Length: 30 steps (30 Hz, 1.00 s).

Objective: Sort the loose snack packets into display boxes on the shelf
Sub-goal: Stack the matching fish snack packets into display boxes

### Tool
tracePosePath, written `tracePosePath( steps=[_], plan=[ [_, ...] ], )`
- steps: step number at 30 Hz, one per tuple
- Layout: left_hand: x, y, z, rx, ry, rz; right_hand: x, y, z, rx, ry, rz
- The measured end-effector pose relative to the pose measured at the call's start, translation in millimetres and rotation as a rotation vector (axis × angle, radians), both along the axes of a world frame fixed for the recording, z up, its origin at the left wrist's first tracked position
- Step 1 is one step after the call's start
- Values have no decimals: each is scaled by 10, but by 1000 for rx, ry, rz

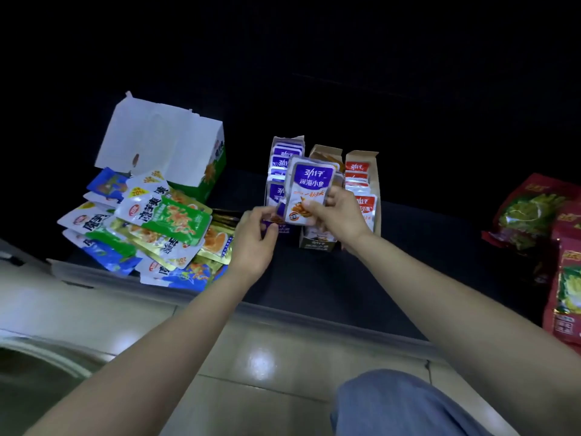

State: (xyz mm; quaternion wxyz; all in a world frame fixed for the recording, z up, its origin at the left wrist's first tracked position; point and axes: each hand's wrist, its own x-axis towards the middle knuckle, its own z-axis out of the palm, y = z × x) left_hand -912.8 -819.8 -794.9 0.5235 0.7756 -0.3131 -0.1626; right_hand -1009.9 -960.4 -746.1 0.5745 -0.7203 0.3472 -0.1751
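Pinching purple packet (306,196) w/ right hand (338,215); left hand (254,240) fingers curled at its edge.

Both bare forearms reached from the near edge toward the far middle of the scene, converging so the hands nearly met. The left hand (254,239) lay palm partly turned inward, its fingers curled loosely and the thumb and fingertips pinched near the lower left corner of a purple-and-white packet (309,191). The right hand (338,217) sat just right of it and slightly farther, its fingers wrapped over the packet's lower right edge, holding it upright. A knee (405,404) in blue trousers showed at the near right.
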Motion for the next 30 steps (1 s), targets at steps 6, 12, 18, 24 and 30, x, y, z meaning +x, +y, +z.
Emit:
tracePosePath(
  steps=[6, 12, 18, 24, 30],
  plan=[
    [235, -53, 70, 57, 64, -84, 380, 111, -180, -212, 69, -43],
    [381, -188, 32, 9, 137, -82, 549, 72, -265, -362, 202, 15],
    [444, -285, -105, 9, 136, -46, 568, 9, -274, -539, 264, -7],
    [508, -342, -127, -72, 150, 49, 622, -44, -277, -440, 282, -82],
    [519, -379, -82, -92, 36, 97, 527, -26, -233, -608, 313, -40]
  ],
)
